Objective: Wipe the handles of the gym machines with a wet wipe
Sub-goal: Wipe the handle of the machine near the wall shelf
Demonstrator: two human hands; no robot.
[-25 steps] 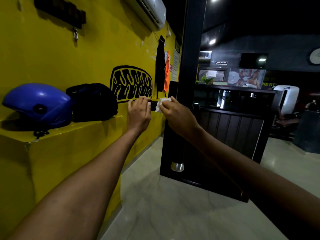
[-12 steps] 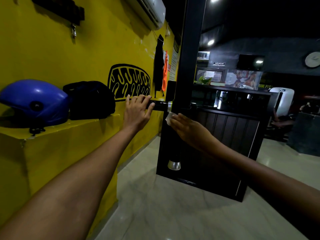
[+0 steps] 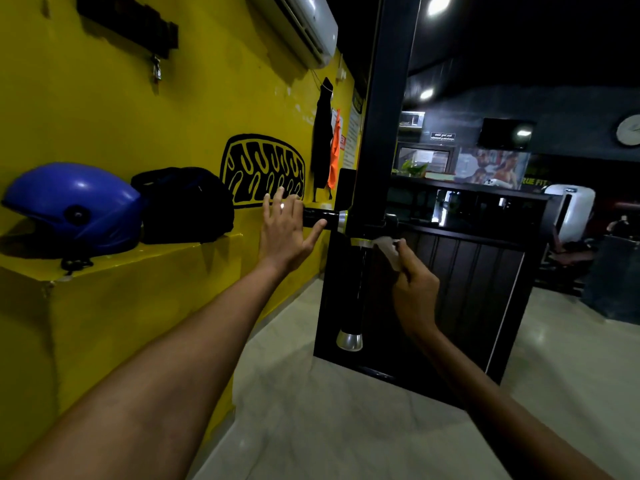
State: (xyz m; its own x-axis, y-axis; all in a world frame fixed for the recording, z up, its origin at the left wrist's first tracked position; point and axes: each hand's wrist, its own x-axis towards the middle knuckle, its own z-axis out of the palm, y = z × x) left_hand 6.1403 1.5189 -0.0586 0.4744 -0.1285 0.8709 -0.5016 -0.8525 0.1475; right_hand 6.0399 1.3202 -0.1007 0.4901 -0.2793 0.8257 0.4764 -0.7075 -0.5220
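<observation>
A black horizontal handle (image 3: pixel 320 216) with a silver collar sticks out leftward from a black upright post (image 3: pixel 382 133). My left hand (image 3: pixel 285 233) is spread with straight fingers in front of it, the thumb under the grip. Below hangs a black vertical handle (image 3: pixel 356 289) ending in a silver cap. My right hand (image 3: pixel 415 292) pinches a white wet wipe (image 3: pixel 389 249) and holds it against the silver collar at the top of that vertical handle.
A yellow ledge (image 3: pixel 138 265) at left carries a blue helmet (image 3: pixel 74 209) and a black bag (image 3: pixel 183 206). A dark panelled counter (image 3: pixel 467 282) stands right behind the post. The floor below is pale tile (image 3: pixel 346 427). An air conditioner (image 3: pixel 304 26) hangs overhead.
My right hand with the wipe left the horizontal handle and went down and right to the top of the vertical handle. My left hand loosened from its grip and spread its fingers.
</observation>
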